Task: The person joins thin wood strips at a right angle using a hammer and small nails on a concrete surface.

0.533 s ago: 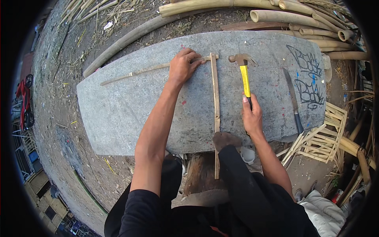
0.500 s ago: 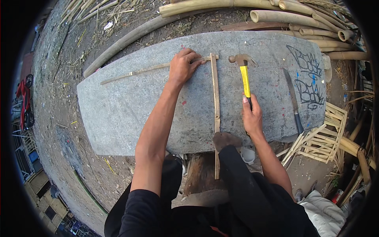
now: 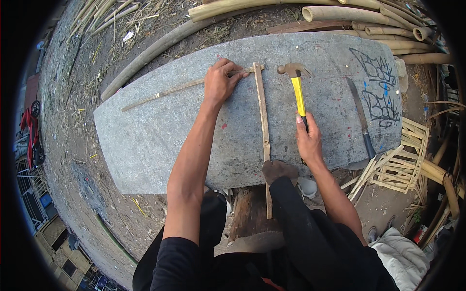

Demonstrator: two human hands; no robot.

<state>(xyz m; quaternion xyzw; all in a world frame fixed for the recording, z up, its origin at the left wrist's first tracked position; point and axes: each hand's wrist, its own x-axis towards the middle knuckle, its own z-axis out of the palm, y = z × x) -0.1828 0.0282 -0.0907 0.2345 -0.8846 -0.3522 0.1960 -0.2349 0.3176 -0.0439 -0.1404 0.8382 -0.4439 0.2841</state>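
Observation:
My left hand (image 3: 221,83) is closed on a thin bamboo strip (image 3: 179,87), gripping it near its right end. That end meets the upper part of a second, lengthwise bamboo strip (image 3: 262,109); whether a nail joins them is too small to tell. My foot (image 3: 280,170) presses on the lower part of this second strip. To its right, my right hand (image 3: 308,138) grips a claw hammer (image 3: 298,94) by the dark end of its yellow handle. The hammer head is to the right of where the strips meet, apart from them.
Under the strips is a grey slab (image 3: 150,145). A long knife (image 3: 360,114) rests at its right, beside a slatted bamboo frame (image 3: 405,155). Bamboo poles (image 3: 340,15) are piled beyond the far edge. A wooden block (image 3: 252,213) stands near my legs.
The view has shifted slightly. Both hands keep their grips, and the hammer stays beside the meeting point of the strips.

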